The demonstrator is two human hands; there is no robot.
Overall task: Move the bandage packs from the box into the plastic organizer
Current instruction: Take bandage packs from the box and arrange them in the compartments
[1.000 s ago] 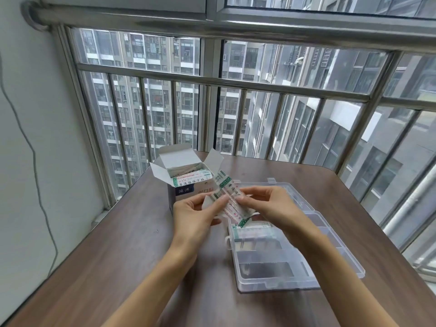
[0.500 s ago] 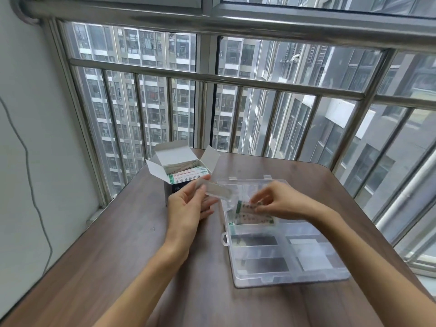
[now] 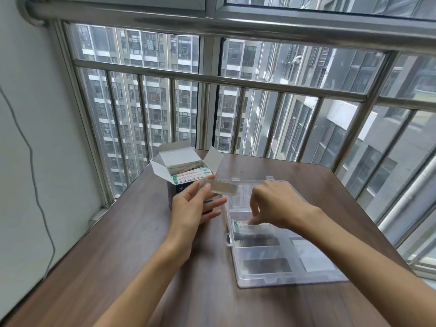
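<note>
while the left hand [image 3: 191, 208] pinches a pale pack [image 3: 224, 188] between thumb and fingers just beside the open box [image 3: 186, 171], the right hand [image 3: 273, 204] reaches down, fingers curled onto a pack [image 3: 240, 223] in the organizer's [image 3: 271, 279] far-left compartment. more packs sit in the box on the counter [image 3: 118, 244].
</note>
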